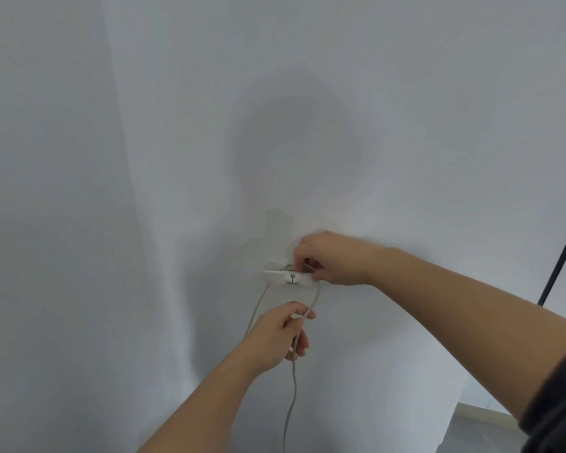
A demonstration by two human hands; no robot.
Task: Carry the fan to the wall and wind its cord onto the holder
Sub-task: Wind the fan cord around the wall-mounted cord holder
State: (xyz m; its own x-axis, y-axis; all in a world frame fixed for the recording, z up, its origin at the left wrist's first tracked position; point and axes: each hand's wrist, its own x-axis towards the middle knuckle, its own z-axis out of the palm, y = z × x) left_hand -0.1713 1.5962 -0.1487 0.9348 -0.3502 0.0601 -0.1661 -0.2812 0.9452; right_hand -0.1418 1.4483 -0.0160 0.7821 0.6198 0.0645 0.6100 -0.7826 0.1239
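Nearest, the left hand (pixel 276 331) is closing loosely around the pale cord (pixel 293 380), which is trailing out of frame below. Beyond, the right hand (pixel 332 258) is pinching the cord at the white holder (pixel 288 277) on the wall (pixel 177 125), partly hiding it. The fan is out of view.

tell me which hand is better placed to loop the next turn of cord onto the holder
Left, probably. The left hand grips the slack cord below the holder and can swing it round. The right hand is pinching the cord at the holder.
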